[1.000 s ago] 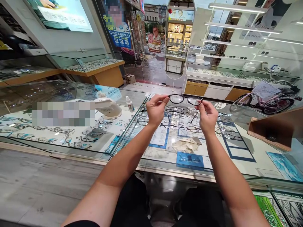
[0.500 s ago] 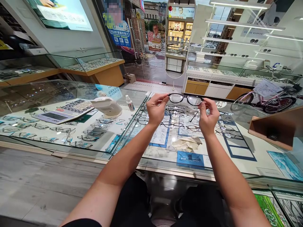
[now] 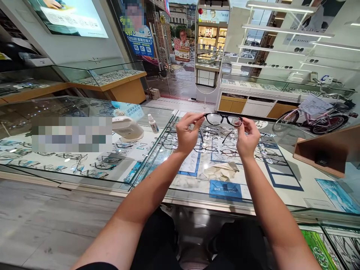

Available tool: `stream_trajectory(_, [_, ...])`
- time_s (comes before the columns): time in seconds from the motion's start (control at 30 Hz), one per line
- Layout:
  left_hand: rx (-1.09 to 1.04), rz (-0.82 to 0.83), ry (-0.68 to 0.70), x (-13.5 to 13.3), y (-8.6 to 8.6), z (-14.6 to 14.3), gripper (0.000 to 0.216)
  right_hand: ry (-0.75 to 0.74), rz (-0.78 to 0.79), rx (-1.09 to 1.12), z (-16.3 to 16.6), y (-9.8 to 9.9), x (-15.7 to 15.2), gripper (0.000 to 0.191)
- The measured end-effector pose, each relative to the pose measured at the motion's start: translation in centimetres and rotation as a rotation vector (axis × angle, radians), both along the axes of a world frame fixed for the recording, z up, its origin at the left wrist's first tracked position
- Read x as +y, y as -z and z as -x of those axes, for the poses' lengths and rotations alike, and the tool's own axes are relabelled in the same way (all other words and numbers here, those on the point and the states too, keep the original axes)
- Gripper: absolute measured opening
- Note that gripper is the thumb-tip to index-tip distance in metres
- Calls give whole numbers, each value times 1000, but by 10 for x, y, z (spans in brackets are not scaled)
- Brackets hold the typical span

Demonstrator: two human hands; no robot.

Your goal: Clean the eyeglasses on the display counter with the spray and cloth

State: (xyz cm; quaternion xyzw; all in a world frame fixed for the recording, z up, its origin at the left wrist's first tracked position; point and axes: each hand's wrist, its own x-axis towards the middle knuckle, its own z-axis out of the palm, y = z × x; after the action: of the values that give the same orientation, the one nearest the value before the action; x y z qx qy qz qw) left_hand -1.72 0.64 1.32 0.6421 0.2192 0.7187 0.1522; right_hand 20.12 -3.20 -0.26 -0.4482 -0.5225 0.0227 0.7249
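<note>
A pair of black-rimmed eyeglasses is held up above the glass display counter, its lenses facing away and its temples pointing back toward me. My left hand pinches the left end of the frame between thumb and fingers. At the right end, my right hand grips the frame in the same way. Below and between my forearms, a crumpled cream cloth lies on the counter near a blue card. Several rows of spectacles show under the glass beneath my hands.
Left on the counter stand a white spray bottle and a white rounded device; a blurred patch hides something beside them. A brown wooden stand is at the right. Farther off are a tall mirror and a pink bicycle.
My left hand and the eyeglasses have shifted slightly to the right, and the glasses have turned and tipped a little. Both hands keep their hold. The view has moved slightly.
</note>
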Motion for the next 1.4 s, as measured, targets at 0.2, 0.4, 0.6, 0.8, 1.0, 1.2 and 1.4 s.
stream_trajectory(0.2, [-4,30,2,-2,3,-3,17,-15,7,8,3,-2,-2,27])
stream_trajectory(0.4, [-9,33,11,-4,3,-4,14,-15,13,20,2,-2,-2,27])
stream_trajectory(0.6, [-15,-13,2,-5,1,-4,9,-7,11,20,3,-3,-3,27])
stream_trajectory(0.8, [-34,86,-28,-3,3,-4,17,9,-32,12,5,-3,-4,28])
stream_trajectory(1.0, [-41,174,-48,0,6,-3,20,47,-75,-36,7,-4,-7,29])
stream_trajectory(1.2, [-52,226,-55,3,8,-3,22,48,-89,-54,8,-4,-9,26])
stream_trajectory(1.4, [-55,268,-40,5,10,-3,19,68,-94,-90,10,-8,-14,23])
